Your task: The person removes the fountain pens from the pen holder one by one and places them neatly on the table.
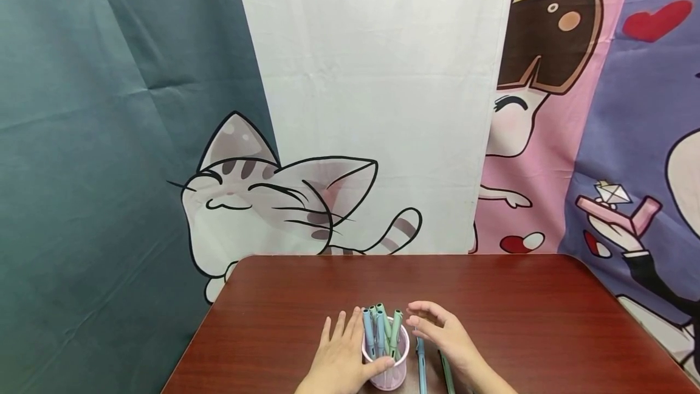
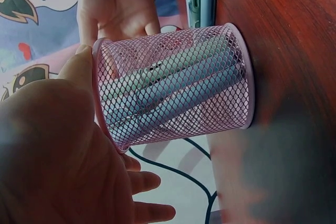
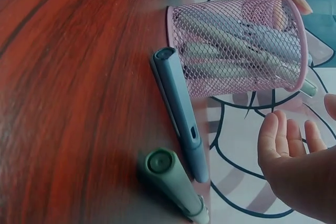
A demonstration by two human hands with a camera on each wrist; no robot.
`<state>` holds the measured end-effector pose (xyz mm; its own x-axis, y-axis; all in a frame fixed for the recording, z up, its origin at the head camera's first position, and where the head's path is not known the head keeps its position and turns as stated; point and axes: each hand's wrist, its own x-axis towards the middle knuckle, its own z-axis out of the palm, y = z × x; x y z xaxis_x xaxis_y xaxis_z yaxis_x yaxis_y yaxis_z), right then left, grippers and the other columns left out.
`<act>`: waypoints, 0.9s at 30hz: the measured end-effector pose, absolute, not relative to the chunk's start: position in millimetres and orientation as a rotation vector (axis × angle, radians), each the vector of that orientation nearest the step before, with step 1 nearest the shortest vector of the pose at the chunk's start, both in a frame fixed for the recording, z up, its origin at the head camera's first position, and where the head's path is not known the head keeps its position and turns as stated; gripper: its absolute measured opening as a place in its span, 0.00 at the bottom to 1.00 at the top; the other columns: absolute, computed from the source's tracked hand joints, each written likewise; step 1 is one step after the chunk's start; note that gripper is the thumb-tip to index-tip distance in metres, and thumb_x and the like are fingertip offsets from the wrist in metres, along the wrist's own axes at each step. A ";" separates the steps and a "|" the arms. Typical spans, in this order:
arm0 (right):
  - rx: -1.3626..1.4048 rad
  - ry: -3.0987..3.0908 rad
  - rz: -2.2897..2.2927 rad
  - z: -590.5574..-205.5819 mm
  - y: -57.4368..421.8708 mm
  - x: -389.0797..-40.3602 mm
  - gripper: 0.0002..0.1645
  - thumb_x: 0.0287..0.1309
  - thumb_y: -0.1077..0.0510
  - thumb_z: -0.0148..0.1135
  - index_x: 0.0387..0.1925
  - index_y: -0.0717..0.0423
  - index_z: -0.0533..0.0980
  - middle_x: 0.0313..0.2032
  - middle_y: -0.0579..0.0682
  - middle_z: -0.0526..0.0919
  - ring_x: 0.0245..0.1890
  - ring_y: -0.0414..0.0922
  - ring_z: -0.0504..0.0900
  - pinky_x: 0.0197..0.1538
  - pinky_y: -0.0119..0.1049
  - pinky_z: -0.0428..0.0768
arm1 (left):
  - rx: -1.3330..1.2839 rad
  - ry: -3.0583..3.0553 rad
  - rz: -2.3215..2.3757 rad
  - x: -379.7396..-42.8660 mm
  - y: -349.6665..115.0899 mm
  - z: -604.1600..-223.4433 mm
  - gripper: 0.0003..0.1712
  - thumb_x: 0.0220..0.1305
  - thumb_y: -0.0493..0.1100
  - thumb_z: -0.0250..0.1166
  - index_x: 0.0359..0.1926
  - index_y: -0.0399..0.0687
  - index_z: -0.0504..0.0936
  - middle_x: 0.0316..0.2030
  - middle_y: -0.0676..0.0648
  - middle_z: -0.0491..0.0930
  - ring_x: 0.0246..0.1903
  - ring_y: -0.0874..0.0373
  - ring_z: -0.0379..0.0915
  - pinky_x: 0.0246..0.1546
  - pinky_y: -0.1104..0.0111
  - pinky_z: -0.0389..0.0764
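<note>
A pink mesh pen cup point(image 1: 389, 379) stands upright on the table, holding several pens: blue pens point(image 1: 369, 332) on the left and green pens point(image 1: 396, 326) on the right. My left hand point(image 1: 343, 352) is against the cup's left side with fingers extended and spread, its thumb at the near rim. In the left wrist view the pens lean inside the mesh cup point(image 2: 173, 90). Right of the cup, my right hand point(image 1: 455, 340) hovers with loosely bent fingers and nothing in them. Below it a blue pen point(image 3: 178, 106) and a green pen point(image 3: 176, 187) lie on the table.
The brown wooden table point(image 1: 284, 309) reaches back to a hanging cloth point(image 1: 377, 78) printed with a cartoon cat and other figures. The two loose pens lie roughly side by side to the cup's right, toward the near edge of the head view.
</note>
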<state>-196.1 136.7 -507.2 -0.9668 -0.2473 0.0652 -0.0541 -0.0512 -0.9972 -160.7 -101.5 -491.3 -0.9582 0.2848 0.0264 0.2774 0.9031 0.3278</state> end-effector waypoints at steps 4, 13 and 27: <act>-0.354 2.074 -2.163 -510.8 131.2 -196.9 0.25 0.66 0.61 0.64 0.60 0.72 0.72 0.53 0.64 0.81 0.48 0.39 0.85 0.52 0.36 0.84 | 0.455 3.055 0.515 -160.3 -100.7 -491.9 0.63 0.56 0.84 0.52 0.76 0.40 0.61 0.75 0.40 0.61 0.74 0.36 0.54 0.72 0.37 0.47; -0.328 2.116 -2.098 -511.7 124.2 -198.3 0.27 0.65 0.58 0.67 0.61 0.68 0.74 0.52 0.59 0.83 0.48 0.38 0.83 0.50 0.32 0.82 | 0.451 3.055 0.509 -160.9 -100.7 -492.2 0.64 0.56 0.84 0.52 0.76 0.40 0.61 0.75 0.40 0.61 0.74 0.35 0.55 0.72 0.36 0.47; -0.351 2.238 -1.978 -515.6 120.3 -203.4 0.25 0.65 0.54 0.68 0.58 0.64 0.77 0.50 0.56 0.83 0.47 0.40 0.82 0.49 0.29 0.80 | 0.466 3.063 0.527 -160.0 -101.2 -493.0 0.63 0.57 0.83 0.53 0.76 0.38 0.61 0.75 0.39 0.62 0.74 0.35 0.56 0.72 0.37 0.48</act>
